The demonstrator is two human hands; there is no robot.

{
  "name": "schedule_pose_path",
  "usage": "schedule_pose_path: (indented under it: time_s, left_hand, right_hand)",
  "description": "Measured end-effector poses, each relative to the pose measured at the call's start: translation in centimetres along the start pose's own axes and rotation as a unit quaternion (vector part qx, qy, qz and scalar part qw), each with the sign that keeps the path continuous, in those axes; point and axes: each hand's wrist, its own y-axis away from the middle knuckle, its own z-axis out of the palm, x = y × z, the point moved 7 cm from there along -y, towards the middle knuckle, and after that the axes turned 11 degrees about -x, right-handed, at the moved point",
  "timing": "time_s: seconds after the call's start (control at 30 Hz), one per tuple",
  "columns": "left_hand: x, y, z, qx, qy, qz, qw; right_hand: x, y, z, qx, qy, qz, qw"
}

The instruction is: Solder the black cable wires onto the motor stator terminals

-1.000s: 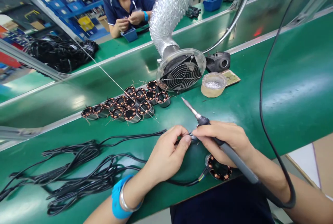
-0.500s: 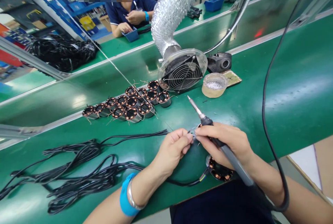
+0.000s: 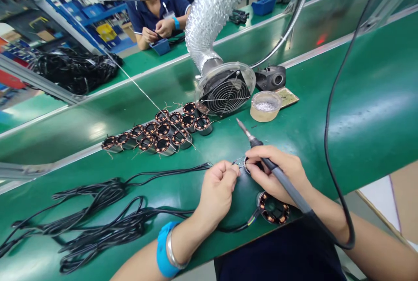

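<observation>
My left hand (image 3: 219, 191) is closed in a pinch on the thin wire ends of a black cable. In my right hand (image 3: 282, 174) lies a soldering iron (image 3: 287, 185), its tip pointing up and left, away from the wires. Right fingertips rest at a motor stator (image 3: 247, 166), mostly hidden behind them, whose thin leads reach toward my left fingers. Another stator (image 3: 273, 208) with copper windings sits below my right hand; a black cable with coloured wires (image 3: 253, 218) runs to it.
Several stators (image 3: 163, 130) stand in rows before a fume extractor fan (image 3: 227, 93) with a foil duct (image 3: 209, 15). A round solder pot or dish (image 3: 265, 113) stands to its right. Bundled black cables (image 3: 107, 224) lie left. Across the bench, a co-worker's hands (image 3: 158, 30) are above a blue bin (image 3: 160, 47).
My right fingers have shifted slightly away from my left, showing more of the stator and its leads. The iron stays in hand. The co-worker's hands have come together.
</observation>
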Motion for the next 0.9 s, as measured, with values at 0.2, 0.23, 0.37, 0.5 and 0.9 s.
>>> schedule_pose_path:
  time_s: [0.2, 0.23, 0.37, 0.5, 0.9]
  left_hand:
    - [-0.1, 0.3, 0.2, 0.008, -0.018, 0.015, 1.000]
    - [0.0, 0.3, 0.2, 0.011, -0.022, 0.020, 0.999]
    - [0.3, 0.4, 0.3, 0.019, -0.036, 0.031, 0.999]
    - [0.1, 0.6, 0.2, 0.026, -0.043, 0.024, 0.998]
    - [-0.3, 0.7, 0.0, 0.029, -0.045, 0.016, 0.998]
  right_hand:
    - [-0.8, 0.3, -0.6, -0.029, 0.009, -0.070, 0.997]
    - [-0.9, 0.4, -0.7, -0.035, 0.008, -0.069, 0.997]
    - [-1.0, 0.9, -1.6, -0.031, -0.003, -0.051, 0.998]
    - [-1.2, 1.4, -3.2, -0.034, -0.013, -0.013, 0.999]
    - [0.2, 2.3, -4.4, -0.015, -0.166, 0.058, 0.984]
